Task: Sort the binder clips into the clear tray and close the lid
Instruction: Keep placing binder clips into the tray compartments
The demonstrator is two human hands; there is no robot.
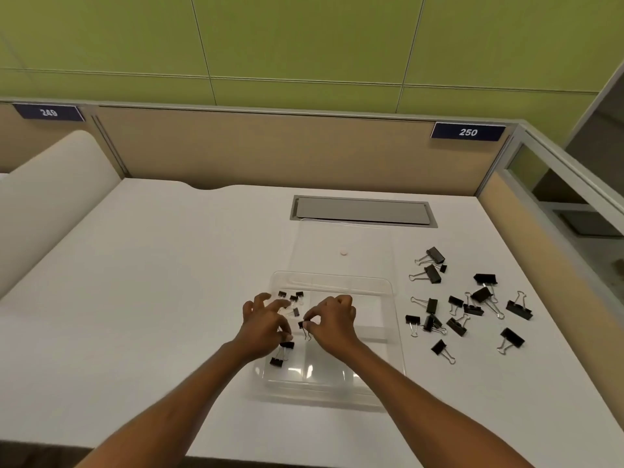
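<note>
From my remote seat I judge the job well short of half done. On the white desk (169, 265) the clear tray (400, 349) sits in front of the person, and its lid (320, 244) lies flat and open on the far side of the tray, so the closing is not yet done. The bulk of the binder clips, a loose pile (472, 309) of mixed sizes, lies to the right of the tray, well apart from it. The left hand (265, 320) hovers over the tray's left side with fingers spread and bent, holding nothing that I can see. The right hand (334, 319), over the middle of the tray, pinches a small clip (301, 324) between thumb and forefinger. Inside, the tray's far-left compartment holds a few tiny clips (296, 311); the near-left one holds two larger clips (276, 361). The tray's right-hand compartments look empty to me.
</note>
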